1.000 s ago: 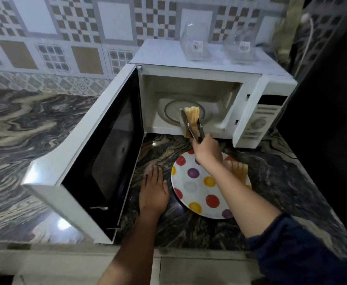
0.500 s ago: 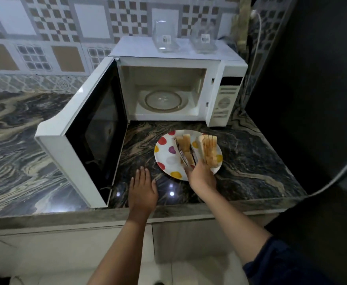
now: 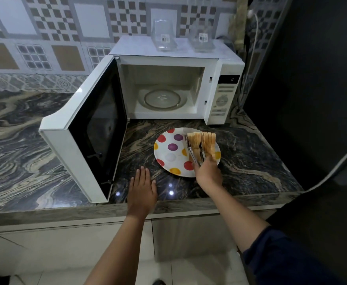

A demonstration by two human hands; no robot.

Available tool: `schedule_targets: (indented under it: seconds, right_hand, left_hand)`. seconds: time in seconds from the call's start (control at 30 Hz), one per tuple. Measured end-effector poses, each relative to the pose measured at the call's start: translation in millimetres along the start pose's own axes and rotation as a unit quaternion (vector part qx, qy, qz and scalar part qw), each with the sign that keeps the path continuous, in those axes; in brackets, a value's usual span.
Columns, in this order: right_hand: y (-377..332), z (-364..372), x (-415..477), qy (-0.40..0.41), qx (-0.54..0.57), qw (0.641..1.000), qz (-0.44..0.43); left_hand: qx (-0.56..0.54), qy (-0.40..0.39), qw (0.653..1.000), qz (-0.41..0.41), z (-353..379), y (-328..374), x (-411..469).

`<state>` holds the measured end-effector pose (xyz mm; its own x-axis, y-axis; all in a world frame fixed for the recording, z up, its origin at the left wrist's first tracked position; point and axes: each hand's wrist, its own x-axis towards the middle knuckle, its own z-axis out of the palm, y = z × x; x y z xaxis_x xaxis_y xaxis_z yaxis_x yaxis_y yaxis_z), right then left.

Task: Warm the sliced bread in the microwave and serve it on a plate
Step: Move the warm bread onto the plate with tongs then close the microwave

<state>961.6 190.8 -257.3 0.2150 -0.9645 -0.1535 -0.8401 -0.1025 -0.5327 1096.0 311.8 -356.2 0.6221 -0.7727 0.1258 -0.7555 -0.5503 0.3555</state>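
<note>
Metal tongs (image 3: 193, 156) squeezed in the right grip (image 3: 208, 174) pinch one bread stack (image 3: 195, 139); a second stack (image 3: 209, 141) stands just beyond. Left grip (image 3: 142, 189) lies flat, fingers straight, on the counter (image 3: 254, 161).

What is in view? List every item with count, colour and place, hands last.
counter: 1, dark marbled stone, across the frame
microwave: 1, white, back of the counter, door swung open leftward
turntable: 1, clear glass, inside the microwave
containers: 2, clear, on top of the microwave
plate: 1, white with coloured dots, on the counter before the microwave
bread: two bunches of slices, tan, standing on the plate's right side
tongs: 1, metal, at the left bunch
left hand: 1, flat on the counter left of the plate
right hand: 1, grips the tongs
</note>
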Motion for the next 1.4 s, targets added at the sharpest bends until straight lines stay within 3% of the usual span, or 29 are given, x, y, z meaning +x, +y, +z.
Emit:
schedule_targets:
  seconds: [0.47, 0.6, 0.73, 0.93, 1.0, 1.07, 1.17, 1.23, 1.4]
  right_hand:
    - [17, -17, -8, -0.052, 0.020, 0.998, -0.001]
    - [28, -32, -18, -0.070, 0.027, 0.997, -0.025]
    - [47, -55, -33, -0.078, 0.000, 0.996, -0.053]
    - [66, -101, -43, -0.060, -0.009, 0.994, -0.088]
    - [65, -120, -47, -0.068, 0.028, 0.989, -0.128]
    - [61, -138, -52, -0.075, 0.068, 0.980, -0.173]
    - [53, -162, -61, -0.096, 0.113, 0.963, -0.227]
    - [49, -176, -67, -0.112, 0.135, 0.952, -0.250]
    - [40, -191, -72, -0.128, 0.161, 0.936, -0.286]
  left_hand:
    - [0.015, -0.020, 1.000, -0.013, -4, 4, -13]
    - [0.019, -0.063, 0.997, -0.041, -11, 14, -25]
    - [0.035, -0.142, 0.989, -0.015, -23, 16, -28]
    - [-0.172, -0.191, 0.966, 0.012, -72, 52, -28]
    - [-0.325, -0.185, 0.927, -0.007, -96, 84, -30]
    - [-0.461, -0.172, 0.869, -0.039, -117, 113, -25]
    - [-0.609, -0.163, 0.776, -0.020, -146, 148, -19]
    - [-0.671, -0.150, 0.726, -0.004, -165, 165, -15]
    - [-0.745, -0.126, 0.655, 0.015, -190, 184, -10]
